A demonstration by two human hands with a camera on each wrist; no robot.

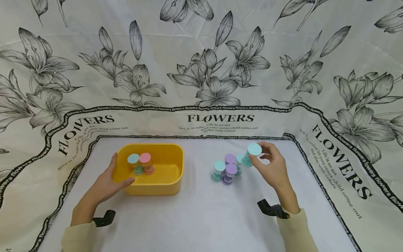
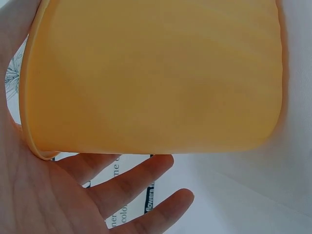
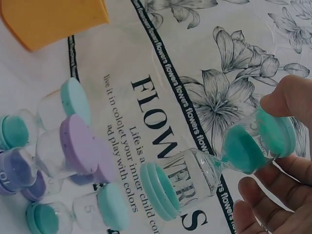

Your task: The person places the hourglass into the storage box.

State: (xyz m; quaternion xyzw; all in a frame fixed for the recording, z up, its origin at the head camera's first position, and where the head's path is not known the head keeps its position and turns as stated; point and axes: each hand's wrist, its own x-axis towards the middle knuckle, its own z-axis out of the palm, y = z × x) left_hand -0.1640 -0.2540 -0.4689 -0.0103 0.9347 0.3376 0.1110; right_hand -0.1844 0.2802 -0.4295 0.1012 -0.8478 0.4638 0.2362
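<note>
My right hand (image 1: 274, 167) pinches a teal-capped hourglass (image 3: 243, 148) at one end cap, between thumb and fingers. Teal sand fills the bulb nearest the hand in the right wrist view. Just left of it, two teal hourglasses (image 1: 218, 171) and two purple hourglasses (image 1: 228, 175) stand close together. My left hand (image 1: 105, 183) touches the yellow bin (image 1: 154, 189) at its left side, thumb by the front rim, fingers extended and spread in the left wrist view. Inside the bin are a teal-topped hourglass (image 1: 134, 162) and a pink hourglass (image 1: 146, 162).
A white cloth (image 1: 189, 220) covers the table. Behind and along both sides runs a flower-printed sheet (image 1: 220, 122) with black borders. Each wrist wears a black strap mount (image 1: 105, 218).
</note>
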